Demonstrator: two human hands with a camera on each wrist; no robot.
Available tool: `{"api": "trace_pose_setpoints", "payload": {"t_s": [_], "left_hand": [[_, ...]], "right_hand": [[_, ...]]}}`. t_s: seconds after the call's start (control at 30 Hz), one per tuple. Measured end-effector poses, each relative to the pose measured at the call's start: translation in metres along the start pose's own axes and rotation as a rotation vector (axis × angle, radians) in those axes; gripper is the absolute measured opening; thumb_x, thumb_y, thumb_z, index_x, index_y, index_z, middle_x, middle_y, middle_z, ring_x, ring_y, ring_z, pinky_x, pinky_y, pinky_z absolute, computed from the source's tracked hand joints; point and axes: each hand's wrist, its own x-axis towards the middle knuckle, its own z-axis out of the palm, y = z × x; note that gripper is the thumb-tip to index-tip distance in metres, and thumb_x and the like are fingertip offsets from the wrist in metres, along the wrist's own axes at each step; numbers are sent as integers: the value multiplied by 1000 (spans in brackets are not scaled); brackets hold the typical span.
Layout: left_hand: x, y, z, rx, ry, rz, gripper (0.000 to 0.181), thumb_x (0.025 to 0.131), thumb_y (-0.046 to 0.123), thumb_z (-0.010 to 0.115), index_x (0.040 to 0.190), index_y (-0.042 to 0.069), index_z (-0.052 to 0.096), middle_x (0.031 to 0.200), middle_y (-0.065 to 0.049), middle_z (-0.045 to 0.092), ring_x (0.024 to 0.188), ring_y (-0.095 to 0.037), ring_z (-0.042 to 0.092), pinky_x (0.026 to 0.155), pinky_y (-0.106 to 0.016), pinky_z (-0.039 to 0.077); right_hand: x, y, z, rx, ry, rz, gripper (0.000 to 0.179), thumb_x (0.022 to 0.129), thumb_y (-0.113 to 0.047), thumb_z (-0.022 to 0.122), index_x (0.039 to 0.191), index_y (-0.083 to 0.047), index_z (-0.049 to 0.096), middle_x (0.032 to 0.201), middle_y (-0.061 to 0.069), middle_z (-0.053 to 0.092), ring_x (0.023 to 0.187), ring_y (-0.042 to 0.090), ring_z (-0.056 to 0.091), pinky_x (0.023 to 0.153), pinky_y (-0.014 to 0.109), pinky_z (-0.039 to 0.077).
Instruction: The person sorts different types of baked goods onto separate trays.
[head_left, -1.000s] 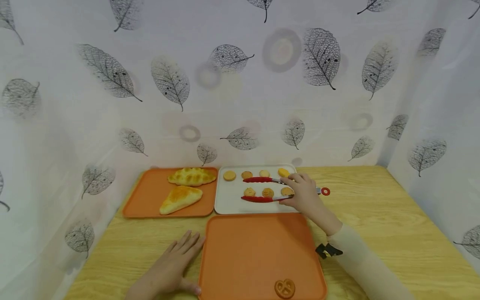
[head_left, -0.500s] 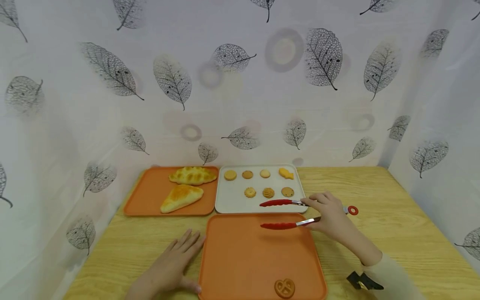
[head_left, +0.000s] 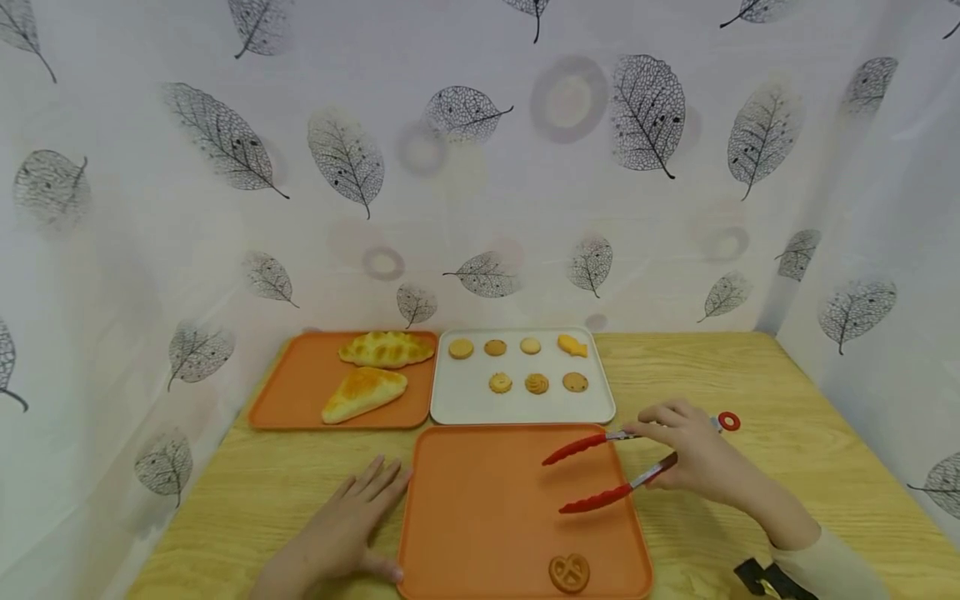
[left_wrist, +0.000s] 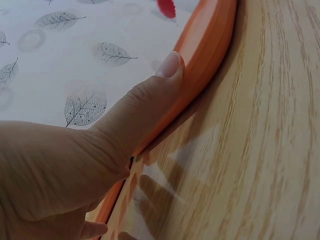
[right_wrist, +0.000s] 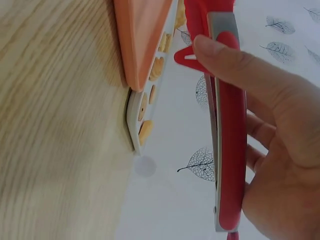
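My right hand (head_left: 693, 454) grips red-tipped metal tongs (right_wrist: 232, 150), thumb on one arm and fingers on the other. The tongs' two red tips are spread apart over the right part of the front orange tray (head_left: 480, 500), with nothing between them. Near that tray's front edge lies a brown pretzel-shaped cookie (head_left: 569, 573). My left hand (head_left: 337, 533) rests at the tray's left side with fingers stretched out. In the left wrist view its thumb (left_wrist: 145, 100) touches the orange rim, while the other fingers are mostly hidden below the hand.
Behind stands a white tray (head_left: 465, 404) with several small cookies and a yellow fish-shaped one (head_left: 572, 346). Left of it, another orange tray (head_left: 288, 392) bears a braided loaf (head_left: 386, 350) and a triangular pastry (head_left: 365, 395). A leaf-print curtain (head_left: 480, 192) closes off the wooden table (head_left: 712, 367).
My right hand has drawn the tongs from above the white tray toward the front right, over the front orange tray. The tips have spread wider. My left hand has stayed put.
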Motion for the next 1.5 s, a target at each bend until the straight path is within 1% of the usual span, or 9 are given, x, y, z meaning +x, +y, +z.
{"api": "trace_pose_setpoints", "payload": {"t_s": [0.13, 0.4, 0.53, 0.7, 0.9, 1.07, 1.27, 1.4, 1.5], "left_hand": [[1, -1, 0, 4, -5, -2, 122, 61, 80, 62, 155, 11, 26, 160, -18, 24, 148, -44, 18, 108, -72, 25], [2, -2, 1, -14, -8, 8, 121, 61, 79, 63, 155, 11, 26, 160, -18, 24, 148, -44, 17, 109, -72, 24], [0, -1, 1, -9, 1, 19, 121, 61, 78, 64, 154, 10, 27, 160, -19, 25, 148, -45, 18, 108, -72, 26], [-1, 0, 0, -4, 5, 21, 121, 61, 77, 64, 154, 10, 28, 160, -20, 26, 147, -45, 18, 107, -72, 26], [0, 0, -1, -20, -1, 7, 121, 61, 78, 63, 155, 12, 27, 161, -18, 24, 148, -44, 17, 108, -72, 24], [0, -1, -1, -19, -3, 9, 121, 61, 78, 63, 155, 12, 26, 161, -18, 24, 148, -44, 16, 108, -72, 24], [0, -1, 0, -22, -11, 4, 120, 61, 78, 63, 155, 13, 26, 161, -17, 24, 148, -44, 16, 108, -72, 24], [0, -1, -1, -31, -17, -2, 121, 61, 78, 63, 155, 13, 25, 161, -17, 23, 149, -44, 16, 108, -73, 23], [0, -1, -1, -28, -13, -1, 121, 61, 78, 63, 155, 13, 25, 161, -17, 23, 148, -44, 16, 108, -73, 24]], "right_hand": [[-5, 0, 0, 19, -14, -57, 75, 43, -35, 96, 112, -22, 72, 106, -6, 64, 101, 16, 50, 77, 41, 46], [-15, -2, -9, 62, -90, -96, 73, 45, -43, 93, 113, -28, 70, 107, -13, 62, 104, 13, 44, 77, 43, 41], [-18, -6, -12, 73, -129, -92, 73, 47, -38, 94, 114, -31, 69, 108, -13, 62, 104, 13, 42, 77, 41, 40], [-20, -9, -6, 64, -130, -108, 77, 43, -35, 96, 115, -33, 68, 109, -13, 63, 105, 15, 43, 77, 42, 43], [-17, -12, 4, 102, -141, -111, 74, 48, -48, 91, 117, -34, 67, 109, -15, 63, 105, 14, 43, 81, 41, 39], [-14, -15, 10, 159, -119, -112, 63, 56, -56, 86, 113, -35, 68, 108, -17, 62, 104, 10, 41, 79, 38, 36], [-12, -14, 15, 162, -69, -130, 59, 54, -49, 90, 108, -34, 70, 104, -17, 64, 100, 9, 43, 75, 37, 37], [-11, -11, 17, 154, -45, -141, 58, 53, -51, 90, 105, -32, 71, 101, -17, 65, 99, 9, 46, 75, 37, 39], [-10, -9, 18, 153, -29, -136, 59, 50, -48, 91, 103, -31, 72, 100, -17, 65, 98, 9, 47, 75, 36, 40]]}}
